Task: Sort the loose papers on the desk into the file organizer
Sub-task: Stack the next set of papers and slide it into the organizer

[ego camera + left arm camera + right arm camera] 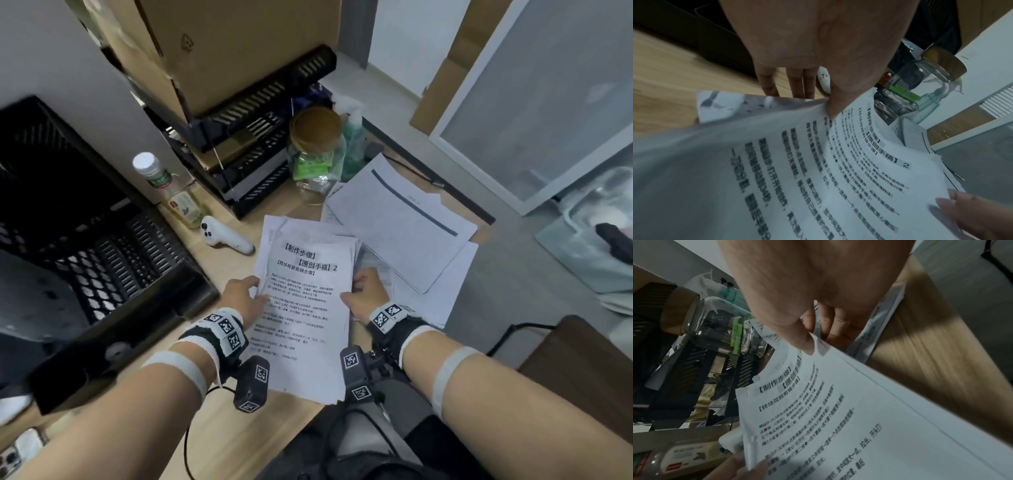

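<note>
Both hands, left hand (pixel 241 297) and right hand (pixel 364 294), pinching the paper stack (pixel 305 308) by its edges; squaring up, then over to the file organizer (pixel 246 161).

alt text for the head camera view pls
Both hands, left hand and right hand, grip a stack of printed papers by its sides above a wooden desk. More loose papers lie right; a black file organizer stands behind.

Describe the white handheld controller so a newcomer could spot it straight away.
Start at the tiered black file organizer at the back of the wooden desk. In front of its base, left of the stack of papers held in both hands, lies the white controller. Its dark buttons set it apart from the bottle beside it.
</note>
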